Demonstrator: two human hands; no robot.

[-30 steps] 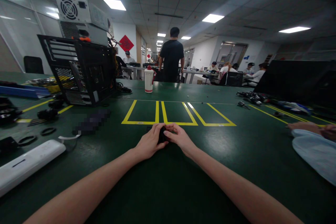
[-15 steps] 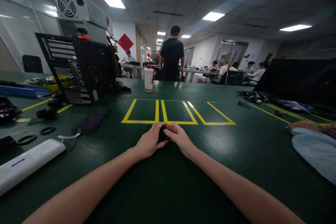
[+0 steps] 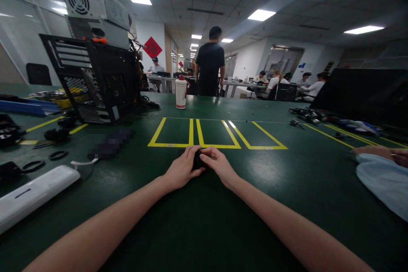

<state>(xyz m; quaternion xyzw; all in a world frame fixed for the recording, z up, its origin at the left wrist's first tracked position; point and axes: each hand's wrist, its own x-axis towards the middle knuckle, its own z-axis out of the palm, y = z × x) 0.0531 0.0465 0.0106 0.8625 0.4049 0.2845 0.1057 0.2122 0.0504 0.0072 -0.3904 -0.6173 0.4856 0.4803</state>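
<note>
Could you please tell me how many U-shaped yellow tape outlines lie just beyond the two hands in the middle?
3: the left outline beyond the left hand, the middle outline beyond the right hand, and the right outline farther right. None seems hidden there.

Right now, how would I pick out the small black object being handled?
On the green table, find the three yellow tape outlines. Just nearer than these, the left hand and right hand meet at a small black object. Unlike the loose black parts lying off to the left, it sits between the fingers.
</note>
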